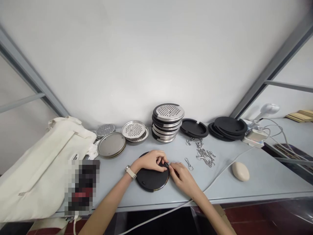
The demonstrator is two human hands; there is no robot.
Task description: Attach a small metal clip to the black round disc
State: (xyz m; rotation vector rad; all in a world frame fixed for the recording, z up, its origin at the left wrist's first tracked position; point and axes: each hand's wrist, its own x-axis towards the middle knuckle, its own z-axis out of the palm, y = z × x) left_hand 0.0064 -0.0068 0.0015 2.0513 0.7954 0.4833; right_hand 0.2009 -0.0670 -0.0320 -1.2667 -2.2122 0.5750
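Observation:
A round black disc (153, 179) lies flat on the table in front of me, with a small hole near its lower left. My left hand (153, 160) rests over its upper part, fingers curled and pinching at the right rim. There, a small metal snap hook (167, 164) shows partly between the fingertips. From the right, my right hand (182, 176) pinches the same hook, thumb and forefinger closed. Most of the hook is hidden by fingers. Another snap hook (188, 164) lies loose to the right, and a pile of snap hooks (205, 155) is farther back.
Behind stands a tall stack of perforated metal discs in black holders (168, 122). Black holders (194, 128) and black discs (228, 128) lie right, metal discs (111, 144) left. A white cable (220, 174) crosses the table near a beige mouse (241, 171). A cream bag (46, 169) sits left.

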